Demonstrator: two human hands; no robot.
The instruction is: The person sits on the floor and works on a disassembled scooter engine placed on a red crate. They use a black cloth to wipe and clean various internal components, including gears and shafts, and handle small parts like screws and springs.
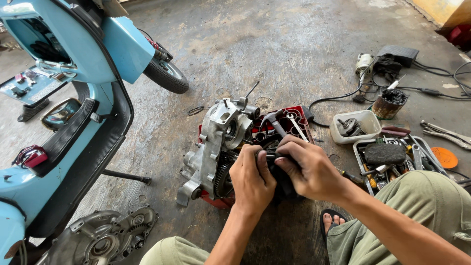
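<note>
Both hands meet over a dark, black part held just in front of the silver engine casing [216, 147]: the left hand [251, 179] has its fingers [255, 159] curled closed around the near end of the black part [282, 179], and the right hand [314, 169] has its fingers [287, 153] wrapped over the top of it, so most of the part is hidden and its exact shape cannot be told. The part sits low, touching or just beside the exposed gear teeth at the casing's lower side, above a red tray [294, 122] that carries a hammer [272, 120] and other tools. From this grip, the likeliest trouble seems to be a slip: if the part is oily, a sudden release could drive the knuckles into the gear teeth or the casing's sharp edges. A small fastener or washer dropped here could roll into the clutter of the red tray or onto the stained concrete floor [294, 44] and be hard to find. The casing rests tilted on the tray, so hard sideways force might tip it. Further out, a second tool tray [360, 152] and cables lie near the person's sandalled foot [331, 221], a tripping or snagging risk, and a separate engine cover [105, 238] lies beside the light blue scooter [73, 64].
</note>
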